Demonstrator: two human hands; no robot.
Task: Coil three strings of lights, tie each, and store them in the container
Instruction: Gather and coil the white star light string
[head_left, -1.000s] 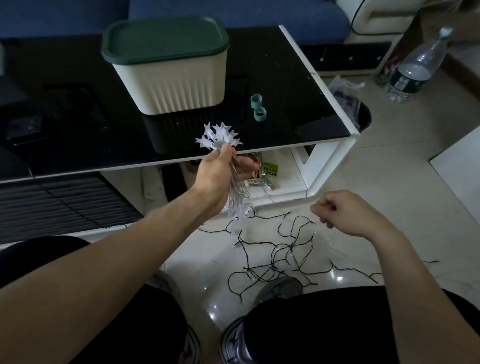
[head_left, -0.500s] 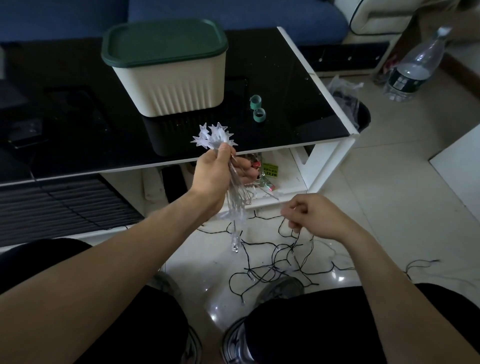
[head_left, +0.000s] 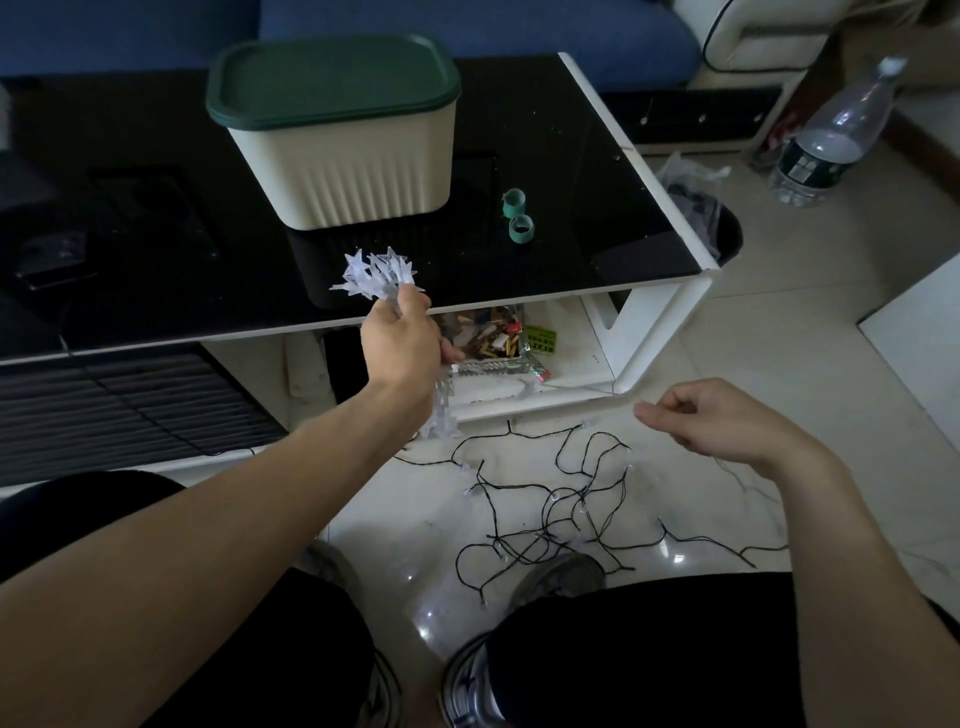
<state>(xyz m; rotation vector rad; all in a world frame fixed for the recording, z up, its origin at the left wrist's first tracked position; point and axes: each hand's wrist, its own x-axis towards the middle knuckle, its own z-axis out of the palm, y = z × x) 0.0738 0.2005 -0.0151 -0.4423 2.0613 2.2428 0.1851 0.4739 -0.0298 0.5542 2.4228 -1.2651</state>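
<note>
My left hand (head_left: 402, 345) grips a bundle of white star lights (head_left: 376, 273) in front of the table edge; more stars hang below the fist. My right hand (head_left: 711, 421) is low on the right above the floor, thumb and forefinger pinched on what looks like that string's thin clear wire, which is barely visible. A second string of lights on black wire (head_left: 561, 499) lies tangled on the floor between my knees. The cream container (head_left: 337, 171) with its green lid (head_left: 332, 78) on stands on the black table (head_left: 597, 171). Two green tie rolls (head_left: 519, 218) sit beside it.
A glass dish of small items (head_left: 493, 348) sits on the table's lower shelf. A black bin with a bag (head_left: 722, 234) stands by the table corner, and a water bottle (head_left: 826, 140) stands on the floor behind it. My shoe (head_left: 561, 577) touches the tangled wire.
My right hand moved left toward the bundle, then back out to the right. My left hand stayed nearly still with the stars.
</note>
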